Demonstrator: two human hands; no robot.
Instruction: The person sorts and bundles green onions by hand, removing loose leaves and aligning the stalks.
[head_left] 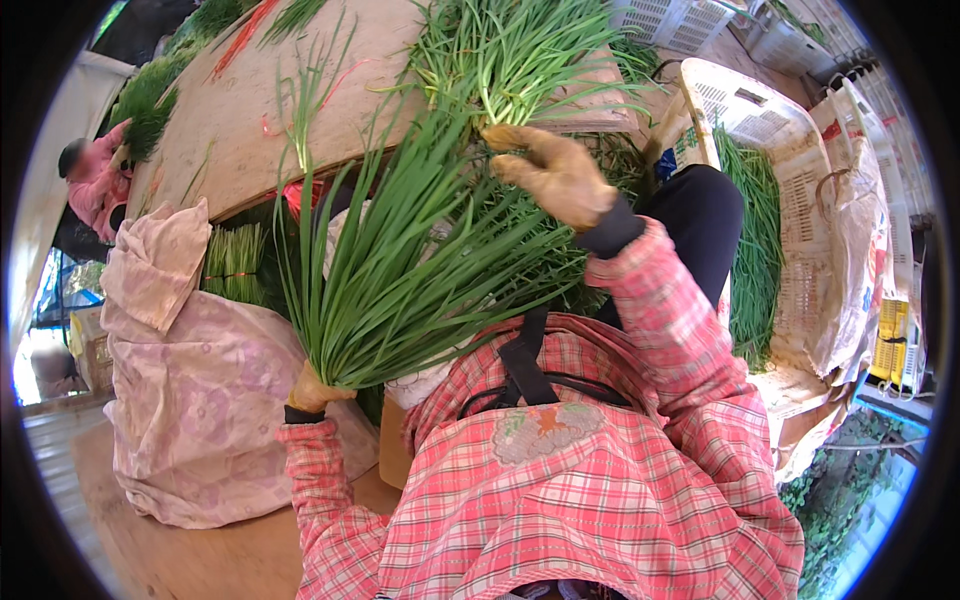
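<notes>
A big fanned bunch of Chinese chives (390,270) spreads across my lap, its leaf tips pointing up and to the right. Gloved and closed, my left hand (316,390) grips the bunch at its lower end. My right hand (555,178), in a stained tan glove, is raised above the right side of the leaves by the board's near edge. Its thumb and fingers are apart, with nothing visible between them. Just beyond it lies a loose heap of chives (510,65) on the wooden board (385,45), pale stalks toward me.
To my right stands a white plastic crate (800,215) with loose chives (750,250) inside. Tied bundles (234,262) sit left of the bunch, beside a pale flowered cloth (200,400). Red ties (243,38) lie on the board. Another person (98,180) in pink sits at far left.
</notes>
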